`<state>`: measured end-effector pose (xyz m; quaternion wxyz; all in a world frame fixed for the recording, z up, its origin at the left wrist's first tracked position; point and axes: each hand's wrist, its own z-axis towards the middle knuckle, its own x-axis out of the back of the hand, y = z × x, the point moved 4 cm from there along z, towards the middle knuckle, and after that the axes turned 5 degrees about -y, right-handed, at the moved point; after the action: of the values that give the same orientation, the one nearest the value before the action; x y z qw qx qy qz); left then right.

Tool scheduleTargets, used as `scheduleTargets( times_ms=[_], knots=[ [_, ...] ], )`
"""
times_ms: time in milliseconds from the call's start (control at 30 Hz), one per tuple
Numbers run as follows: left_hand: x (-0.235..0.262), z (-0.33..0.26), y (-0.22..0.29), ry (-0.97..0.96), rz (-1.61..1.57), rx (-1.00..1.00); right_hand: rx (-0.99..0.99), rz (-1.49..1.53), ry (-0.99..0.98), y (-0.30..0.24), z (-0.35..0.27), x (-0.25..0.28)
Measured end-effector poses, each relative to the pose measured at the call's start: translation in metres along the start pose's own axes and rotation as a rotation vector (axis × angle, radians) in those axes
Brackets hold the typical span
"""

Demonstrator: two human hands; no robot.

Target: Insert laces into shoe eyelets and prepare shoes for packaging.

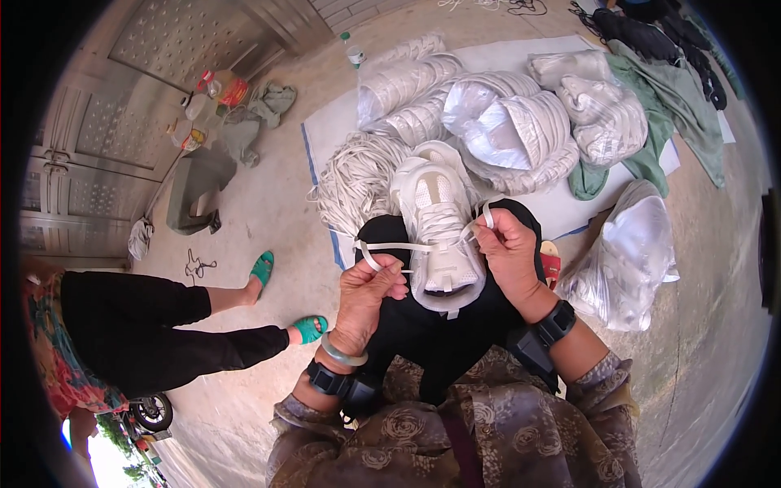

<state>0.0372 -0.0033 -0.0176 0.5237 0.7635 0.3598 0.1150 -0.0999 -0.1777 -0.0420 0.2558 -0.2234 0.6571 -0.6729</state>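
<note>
A white sneaker (443, 211) rests on my lap between my knees, its heel opening toward me and its toe pointing away. White lace runs across the upper part of its tongue. My left hand (366, 293), left of the shoe, pinches one lace end (390, 246), which loops over the fingers. On the other side my right hand (508, 244) pinches the second lace end (488, 214) close to the eyelets. Both hands are closed, and the lace stretches from each to the shoe. Beyond my left knee lies a heap of loose white laces (358, 179).
Plastic-wrapped bundles of white shoe parts (521, 134) lie on a white sheet (325, 122) ahead. Another clear bag (622, 260) stands at right, near green cloth (683, 114). A person in black trousers (138, 313) and green slippers stands at left, before metal doors (122, 122).
</note>
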Motion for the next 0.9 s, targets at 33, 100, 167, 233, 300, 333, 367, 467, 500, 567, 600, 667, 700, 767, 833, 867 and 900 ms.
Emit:
scheduleTargets(
  times_ms=[33, 100, 167, 233, 300, 333, 367, 467, 500, 567, 600, 667, 700, 767, 833, 867, 900],
  knots=[
    [0.0, 0.001, -0.001, 0.0, 0.0, 0.0, 0.01, 0.004, 0.01, 0.001, 0.0, 0.0],
    [0.0, 0.002, 0.0, -0.022, -0.011, -0.033, 0.023, 0.009, 0.023, 0.001, -0.001, -0.001],
    [0.001, 0.004, 0.0, -0.026, -0.014, -0.041, 0.047, -0.045, -0.014, 0.0, -0.002, -0.002],
    [0.0, 0.005, 0.0, -0.029, -0.021, -0.043, 0.119, -0.106, -0.004, -0.005, -0.001, 0.0],
    [-0.001, 0.005, 0.001, -0.024, 0.014, -0.057, 0.098, -0.165, -0.084, -0.006, 0.003, -0.001],
    [-0.002, 0.005, 0.002, -0.02, 0.051, -0.062, 0.084, -0.194, -0.087, -0.006, 0.006, 0.0],
    [-0.003, 0.005, 0.002, 0.0, 0.089, -0.065, 0.078, -0.337, -0.115, -0.007, 0.008, 0.001],
    [-0.008, 0.008, 0.004, 0.008, 0.175, -0.163, 0.153, -0.514, -0.15, -0.01, 0.009, -0.005],
    [-0.009, 0.01, 0.003, 0.027, 0.199, -0.196, 0.226, -0.625, -0.133, -0.012, 0.006, -0.007],
    [-0.012, 0.015, 0.0, 0.027, 0.214, -0.237, 0.297, -0.736, -0.119, -0.014, 0.002, -0.01],
    [-0.013, 0.017, -0.002, 0.02, 0.229, -0.274, 0.295, -0.761, -0.105, -0.014, 0.0, -0.009],
    [-0.013, 0.02, -0.006, 0.028, 0.276, -0.313, 0.289, -0.823, -0.1, -0.015, -0.002, -0.008],
    [-0.014, 0.021, -0.006, 0.032, 0.329, -0.355, 0.293, -0.827, -0.108, -0.018, -0.002, -0.006],
    [-0.014, 0.025, -0.009, 0.04, 0.325, -0.368, 0.082, -0.853, -0.092, -0.017, 0.001, 0.002],
    [-0.015, 0.027, -0.011, 0.03, 0.299, -0.349, 0.095, -0.792, -0.038, -0.027, 0.002, 0.005],
    [-0.015, 0.028, -0.011, 0.009, 0.281, -0.354, 0.269, -0.745, -0.021, -0.038, 0.0, 0.002],
    [-0.015, 0.029, -0.012, 0.011, 0.267, -0.336, 0.44, -0.692, -0.004, -0.049, -0.002, -0.002]
  ],
)
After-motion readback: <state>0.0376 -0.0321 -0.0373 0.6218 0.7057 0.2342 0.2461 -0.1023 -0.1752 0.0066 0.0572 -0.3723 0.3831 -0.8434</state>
